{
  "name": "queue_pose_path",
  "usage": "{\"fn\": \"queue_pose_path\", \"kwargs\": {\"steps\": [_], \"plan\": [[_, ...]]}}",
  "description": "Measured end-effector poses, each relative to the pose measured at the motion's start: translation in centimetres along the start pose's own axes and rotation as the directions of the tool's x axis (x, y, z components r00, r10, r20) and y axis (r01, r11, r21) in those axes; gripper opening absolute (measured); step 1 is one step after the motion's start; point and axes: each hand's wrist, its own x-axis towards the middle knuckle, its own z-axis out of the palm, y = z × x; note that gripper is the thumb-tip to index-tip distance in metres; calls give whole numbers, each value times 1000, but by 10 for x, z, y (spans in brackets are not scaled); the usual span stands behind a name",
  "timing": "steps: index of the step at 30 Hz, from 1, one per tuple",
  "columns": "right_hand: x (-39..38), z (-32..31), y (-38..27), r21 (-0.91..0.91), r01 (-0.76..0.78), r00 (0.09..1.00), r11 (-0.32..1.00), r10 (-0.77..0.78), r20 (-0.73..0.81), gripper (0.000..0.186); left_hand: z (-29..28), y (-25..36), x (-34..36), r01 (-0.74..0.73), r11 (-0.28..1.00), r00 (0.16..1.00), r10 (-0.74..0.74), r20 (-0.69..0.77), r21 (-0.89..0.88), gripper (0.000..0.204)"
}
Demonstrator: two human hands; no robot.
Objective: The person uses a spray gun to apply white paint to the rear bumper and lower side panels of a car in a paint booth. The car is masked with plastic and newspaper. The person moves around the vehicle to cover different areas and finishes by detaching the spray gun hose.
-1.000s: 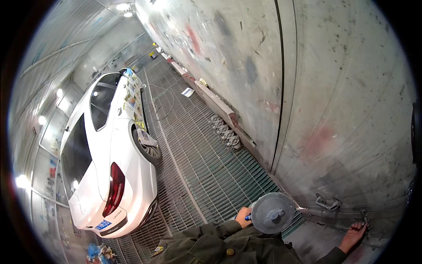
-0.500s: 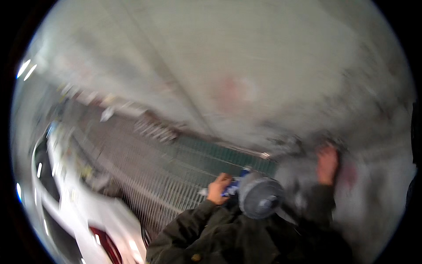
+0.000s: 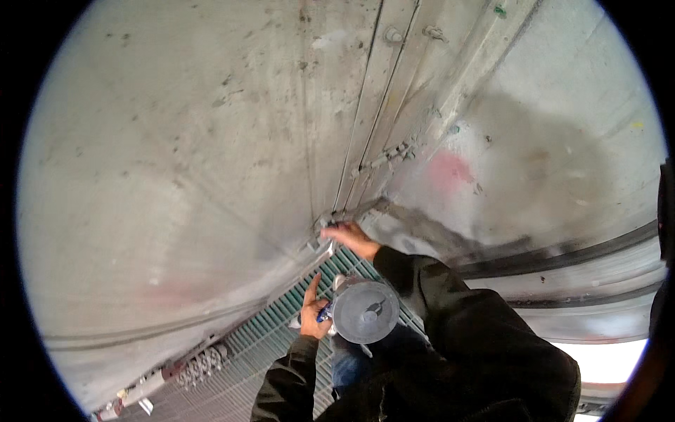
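Note:
My left hand [image 3: 311, 314] is wrapped round the handle of a blue spray gun [image 3: 324, 313], its index finger pointing forward. The gun's round grey cup [image 3: 365, 314] sits just right of that hand, its lid facing up. Farther forward, my right hand [image 3: 350, 238] reaches the lower corner of a dusty pale grey panel [image 3: 232, 126]. Its fingers are bent at a small fitting on the panel's edge; what they hold there is mostly hidden.
Below me lies a slatted metal grating [image 3: 274, 330]. To the right stands a curved pale wall [image 3: 548, 162] with a pink smudge and dark bands. Hinge-like fittings [image 3: 394, 156] run along the panel seam. Coiled metal parts [image 3: 204, 366] lie at lower left.
My view has turned sharply, and the white car that was at left is out of view. My right hand has come from the far right to the panel corner. The left hand keeps the spray gun.

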Motion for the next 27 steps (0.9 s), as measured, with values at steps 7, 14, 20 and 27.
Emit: {"fn": "queue_pose_path", "kwargs": {"steps": [7, 14, 20, 27], "plan": [[31, 10, 25, 388, 92, 954, 917, -194, 230, 31, -1, -82, 81, -152, 976, 988, 145, 58, 156, 21], [28, 22, 13, 446, 17, 984, 895, -95, 152, 33, 11, -74, 116, -303, 902, 952, 298, 65, 309, 26], [27, 16, 2, 367, 82, 973, 926, -154, 170, 35, 18, -71, 119, -270, 917, 954, 296, -49, 294, 25], [19, 18, 2, 423, 42, 981, 905, -119, 157, 37, 19, -55, 115, -119, 975, 985, 140, -100, 189, 22]]}}
